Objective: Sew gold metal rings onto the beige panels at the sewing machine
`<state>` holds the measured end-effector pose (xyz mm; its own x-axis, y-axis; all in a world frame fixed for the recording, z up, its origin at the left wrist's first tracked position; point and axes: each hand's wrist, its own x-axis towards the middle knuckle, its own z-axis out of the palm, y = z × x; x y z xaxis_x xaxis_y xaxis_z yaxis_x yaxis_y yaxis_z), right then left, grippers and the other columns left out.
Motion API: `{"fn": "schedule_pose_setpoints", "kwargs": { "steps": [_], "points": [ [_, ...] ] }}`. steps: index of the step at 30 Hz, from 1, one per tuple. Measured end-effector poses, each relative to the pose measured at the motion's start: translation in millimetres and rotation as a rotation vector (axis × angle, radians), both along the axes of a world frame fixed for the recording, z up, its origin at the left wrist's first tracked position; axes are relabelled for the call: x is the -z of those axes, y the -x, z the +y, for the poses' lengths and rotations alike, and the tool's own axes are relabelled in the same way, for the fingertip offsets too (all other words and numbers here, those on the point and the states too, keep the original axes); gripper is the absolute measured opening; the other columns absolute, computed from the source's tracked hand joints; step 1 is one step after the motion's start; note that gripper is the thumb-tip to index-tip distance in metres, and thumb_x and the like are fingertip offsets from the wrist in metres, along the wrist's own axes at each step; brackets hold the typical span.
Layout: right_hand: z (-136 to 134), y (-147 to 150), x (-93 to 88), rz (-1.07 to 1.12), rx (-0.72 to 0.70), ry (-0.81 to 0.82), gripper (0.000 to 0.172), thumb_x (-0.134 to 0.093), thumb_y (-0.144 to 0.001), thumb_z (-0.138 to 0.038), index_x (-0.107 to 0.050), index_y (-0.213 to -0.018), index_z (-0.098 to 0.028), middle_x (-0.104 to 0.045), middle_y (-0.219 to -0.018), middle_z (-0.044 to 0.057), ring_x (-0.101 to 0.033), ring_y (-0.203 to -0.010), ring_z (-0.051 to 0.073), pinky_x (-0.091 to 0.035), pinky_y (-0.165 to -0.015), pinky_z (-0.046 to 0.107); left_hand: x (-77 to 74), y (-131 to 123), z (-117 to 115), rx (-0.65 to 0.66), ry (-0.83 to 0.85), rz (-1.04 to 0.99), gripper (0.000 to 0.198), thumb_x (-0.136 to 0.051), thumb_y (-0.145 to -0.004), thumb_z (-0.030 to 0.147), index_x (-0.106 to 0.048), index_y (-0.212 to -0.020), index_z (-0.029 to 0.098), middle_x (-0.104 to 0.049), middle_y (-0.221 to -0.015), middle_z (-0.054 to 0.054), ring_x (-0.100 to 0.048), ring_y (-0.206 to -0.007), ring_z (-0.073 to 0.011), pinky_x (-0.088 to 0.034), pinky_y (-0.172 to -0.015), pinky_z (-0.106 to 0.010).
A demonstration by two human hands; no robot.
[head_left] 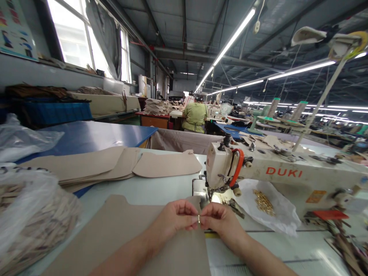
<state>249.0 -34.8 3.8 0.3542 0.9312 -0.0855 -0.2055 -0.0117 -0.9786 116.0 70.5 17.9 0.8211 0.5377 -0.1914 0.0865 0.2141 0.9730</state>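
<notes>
Both hands meet just in front of the sewing machine [258, 165], fingertips nearly touching. Between them is a small gold metal piece [199, 219]. My left hand [182, 215] is closed in a pinch at the piece's left side, above a large beige panel [129, 234] that lies on the table. My right hand [215, 217] pinches the piece from the right, beside the panel's edge. The machine's lamp glows right behind the fingers. Several similar gold pieces [263, 202] lie on a white plastic sheet [283, 214] right of the hands.
Stacked beige panels [86, 165] and a single panel [168, 164] lie behind, to the left. A plastic bag of strips [34, 218] fills the left edge. Brown strips [345, 245] lie at the lower right. A person in a green top [195, 116] sits further back.
</notes>
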Motion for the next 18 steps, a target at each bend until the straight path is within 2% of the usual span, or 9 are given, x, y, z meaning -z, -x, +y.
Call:
{"fn": "schedule_pose_setpoints", "kwargs": {
  "steps": [5,9,13,18],
  "points": [
    [-0.9,-0.6,3.5,0.16,0.039,-0.067,0.027,-0.083,-0.053,-0.03,-0.064,-0.062,-0.014,-0.062,-0.054,-0.004,-0.053,-0.05,0.006,-0.041,-0.054,0.018,2.6,-2.5,0.4,-0.048,0.145,-0.03,0.032,-0.072,-0.061,0.044,-0.061,-0.071,0.016,-0.065,-0.061,0.0,-0.062,-0.061,-0.0132,-0.046,-0.061,-0.023],
    [1.3,2.6,3.8,0.179,0.053,-0.094,0.028,-0.083,-0.052,-0.03,-0.064,-0.062,-0.014,-0.063,-0.056,-0.002,-0.054,-0.05,0.007,-0.042,-0.055,0.019,0.8,-5.0,-3.3,0.023,0.202,-0.018,0.032,-0.078,-0.057,0.031,-0.064,-0.08,0.016,-0.067,-0.071,-0.001,-0.062,-0.064,-0.0119,-0.046,-0.067,-0.023],
    [3.7,5.4,3.9,0.15,0.067,-0.081,0.029,-0.082,-0.052,-0.032,-0.062,-0.061,-0.013,-0.063,-0.053,-0.001,-0.055,-0.049,0.008,-0.042,-0.054,0.02,-0.8,-6.9,-6.2,0.02,0.182,-0.002,0.031,-0.081,-0.051,0.029,-0.061,-0.071,0.015,-0.065,-0.062,0.0,-0.056,-0.056,-0.0091,-0.042,-0.059,-0.02],
    [4.7,6.4,4.7,0.091,0.027,-0.07,0.031,-0.081,-0.051,-0.035,-0.059,-0.06,-0.015,-0.061,-0.051,-0.001,-0.054,-0.048,0.011,-0.041,-0.053,0.022,0.5,-7.9,-6.2,0.042,0.163,-0.001,0.032,-0.079,-0.05,0.032,-0.054,-0.061,0.016,-0.064,-0.058,0.0,-0.055,-0.056,-0.0113,-0.039,-0.056,-0.022]
  ]
}}
